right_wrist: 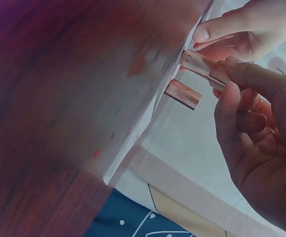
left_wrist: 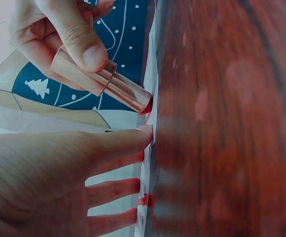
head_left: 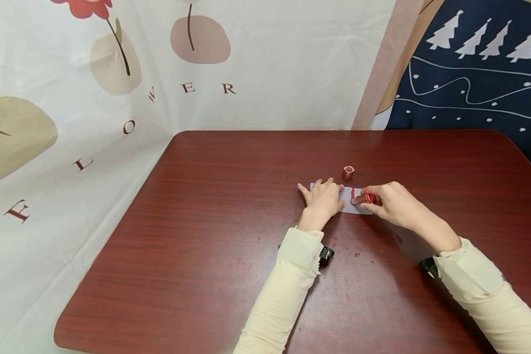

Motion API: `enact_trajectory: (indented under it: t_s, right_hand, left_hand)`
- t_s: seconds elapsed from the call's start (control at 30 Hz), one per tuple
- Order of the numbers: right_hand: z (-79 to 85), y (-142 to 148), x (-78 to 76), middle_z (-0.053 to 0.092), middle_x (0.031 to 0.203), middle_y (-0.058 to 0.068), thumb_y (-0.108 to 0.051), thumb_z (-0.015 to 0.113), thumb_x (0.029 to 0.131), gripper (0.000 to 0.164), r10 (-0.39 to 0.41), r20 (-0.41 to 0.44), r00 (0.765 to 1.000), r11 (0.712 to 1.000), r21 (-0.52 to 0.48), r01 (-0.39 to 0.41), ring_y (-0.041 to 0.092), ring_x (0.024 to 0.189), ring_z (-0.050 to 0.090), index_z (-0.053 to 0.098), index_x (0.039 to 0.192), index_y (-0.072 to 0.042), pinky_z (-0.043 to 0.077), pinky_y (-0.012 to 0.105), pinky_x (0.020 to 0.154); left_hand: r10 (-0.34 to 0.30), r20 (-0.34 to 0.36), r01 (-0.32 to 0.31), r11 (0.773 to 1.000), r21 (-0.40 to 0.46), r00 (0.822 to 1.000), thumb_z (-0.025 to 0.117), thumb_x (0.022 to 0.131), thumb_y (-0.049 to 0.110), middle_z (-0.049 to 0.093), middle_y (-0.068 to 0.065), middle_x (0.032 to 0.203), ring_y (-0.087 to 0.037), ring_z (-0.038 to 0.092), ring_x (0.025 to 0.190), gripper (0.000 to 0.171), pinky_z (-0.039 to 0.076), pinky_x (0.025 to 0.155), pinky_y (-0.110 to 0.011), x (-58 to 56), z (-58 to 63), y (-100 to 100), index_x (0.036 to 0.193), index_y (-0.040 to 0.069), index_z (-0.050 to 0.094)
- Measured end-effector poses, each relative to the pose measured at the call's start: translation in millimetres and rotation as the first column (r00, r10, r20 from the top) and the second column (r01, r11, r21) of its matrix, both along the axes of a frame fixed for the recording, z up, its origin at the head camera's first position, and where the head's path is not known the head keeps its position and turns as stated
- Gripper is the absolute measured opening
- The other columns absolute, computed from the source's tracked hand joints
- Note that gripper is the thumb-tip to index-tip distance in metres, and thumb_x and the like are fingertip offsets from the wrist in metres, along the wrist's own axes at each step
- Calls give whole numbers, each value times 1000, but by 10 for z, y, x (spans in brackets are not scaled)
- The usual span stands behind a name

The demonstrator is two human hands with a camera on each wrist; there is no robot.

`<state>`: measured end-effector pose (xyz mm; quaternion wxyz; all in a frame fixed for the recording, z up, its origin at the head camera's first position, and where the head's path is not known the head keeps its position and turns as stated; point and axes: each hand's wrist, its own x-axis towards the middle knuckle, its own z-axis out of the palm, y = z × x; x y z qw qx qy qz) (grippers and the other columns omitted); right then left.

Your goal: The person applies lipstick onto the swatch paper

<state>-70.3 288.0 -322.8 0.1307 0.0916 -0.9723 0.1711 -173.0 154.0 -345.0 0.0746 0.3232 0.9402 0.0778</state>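
My right hand (head_left: 396, 204) pinches a shiny rose-gold lipstick (head_left: 364, 198) between thumb and fingers. In the left wrist view the red tip of the lipstick (left_wrist: 128, 94) meets a white sheet of paper (head_left: 346, 207). A red streak (head_left: 352, 192) runs across that paper, just beyond the tip. Fingers spread, my left hand (head_left: 322, 199) presses on the paper's left part and covers much of it. The lipstick cap (head_left: 347, 173) stands upright on the table just behind the paper; the right wrist view shows this cap (right_wrist: 183, 95) too.
The dark red wooden table (head_left: 194, 236) carries a few small wet-looking spots near the hands. Behind it hang a white printed cloth (head_left: 283, 78) and a navy cloth (head_left: 464, 88) with trees.
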Motion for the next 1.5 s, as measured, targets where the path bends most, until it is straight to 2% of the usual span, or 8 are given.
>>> enact_trajectory:
  t_s: [1.13,1.5]
  right_hand:
    - [-12,-26,43,52,60,-8,-8,75,77,14,25,-13,1000,999,21,-25,7,52,43,68,88,-2,38,27,49]
    - [-7,-35,41,52,60,-11,-7,75,77,12,50,-15,999,999,14,-50,4,52,43,69,87,-5,38,26,49]
  left_hand:
    - [-19,-2,19,1000,-4,1000,65,86,41,41,13,142,-15,32,132,44,15,101,-63,21,3,-27,128,42,55]
    - [-2,-1,2,1000,1,1000,66,85,41,42,15,140,-14,32,131,41,15,102,-61,4,-12,-18,125,43,57]
